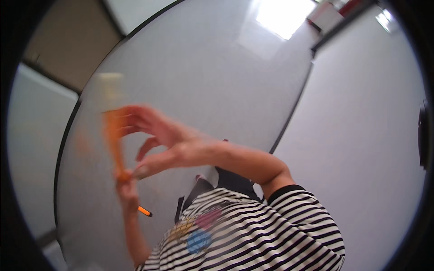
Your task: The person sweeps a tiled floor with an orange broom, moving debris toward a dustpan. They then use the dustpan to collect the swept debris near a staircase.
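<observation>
Nearest, at the bottom centre of the frame, is the person's striped shirt (pixel 253 235), black and white with a coloured print on the chest. Two hands show, both the person's own. The left hand (pixel 128 189) rises from the lower left, closed around the bottom end of one orange stick-like tool (pixel 114 140). The right hand (pixel 165 140) crosses from the lower right to the left middle of the frame; its thumb and fingers are spread and curled about the tool, the thumb tip meeting it just above the left hand, while the upper fingers reach its blurred upper part. Whether those upper fingers actually press on it cannot be told.

The tool stands nearly upright in the left middle of the frame, orange along its length, with a pale, blurred top end (pixel 110 86); motion blur hides its finer shape. A second small orange piece with a dark tip (pixel 145 211) shows just right of the left forearm, lower left.

Behind all this spreads one large grey-white table (pixel 217 77) with a dark edge, a bright window reflection (pixel 282 16) at the upper centre. A second pale surface (pixel 370 135) fills the right side.
</observation>
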A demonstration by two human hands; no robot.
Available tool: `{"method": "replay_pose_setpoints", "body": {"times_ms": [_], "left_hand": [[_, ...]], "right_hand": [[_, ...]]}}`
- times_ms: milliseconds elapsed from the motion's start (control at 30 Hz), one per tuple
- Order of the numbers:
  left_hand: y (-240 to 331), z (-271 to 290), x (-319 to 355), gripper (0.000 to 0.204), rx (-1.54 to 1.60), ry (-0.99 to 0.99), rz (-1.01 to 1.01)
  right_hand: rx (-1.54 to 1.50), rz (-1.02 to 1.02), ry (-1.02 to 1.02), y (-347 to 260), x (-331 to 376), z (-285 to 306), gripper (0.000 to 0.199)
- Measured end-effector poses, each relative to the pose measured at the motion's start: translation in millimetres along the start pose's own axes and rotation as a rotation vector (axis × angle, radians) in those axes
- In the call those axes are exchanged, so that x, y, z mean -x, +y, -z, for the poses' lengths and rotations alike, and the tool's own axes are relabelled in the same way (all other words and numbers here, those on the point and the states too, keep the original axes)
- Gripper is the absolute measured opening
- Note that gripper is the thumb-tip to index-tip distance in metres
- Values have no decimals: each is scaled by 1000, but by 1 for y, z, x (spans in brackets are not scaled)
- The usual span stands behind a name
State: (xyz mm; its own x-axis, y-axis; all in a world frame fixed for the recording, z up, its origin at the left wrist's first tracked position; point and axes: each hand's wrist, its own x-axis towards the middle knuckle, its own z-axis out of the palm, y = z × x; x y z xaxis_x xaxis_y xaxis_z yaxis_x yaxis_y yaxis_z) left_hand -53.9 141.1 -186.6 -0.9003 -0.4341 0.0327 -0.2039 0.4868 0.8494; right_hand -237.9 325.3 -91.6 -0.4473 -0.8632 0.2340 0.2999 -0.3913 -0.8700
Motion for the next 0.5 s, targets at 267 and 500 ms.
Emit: {"method": "replay_pose_setpoints", "body": {"times_ms": [267,500], "left_hand": [[-131,-80,156,40,-191,26,208],[-282,-148,228,21,-365,42,718]], "right_hand": [[-202,-646,45,131,85,-4,14],[40,-698,-84,140,70,13,10]]}}
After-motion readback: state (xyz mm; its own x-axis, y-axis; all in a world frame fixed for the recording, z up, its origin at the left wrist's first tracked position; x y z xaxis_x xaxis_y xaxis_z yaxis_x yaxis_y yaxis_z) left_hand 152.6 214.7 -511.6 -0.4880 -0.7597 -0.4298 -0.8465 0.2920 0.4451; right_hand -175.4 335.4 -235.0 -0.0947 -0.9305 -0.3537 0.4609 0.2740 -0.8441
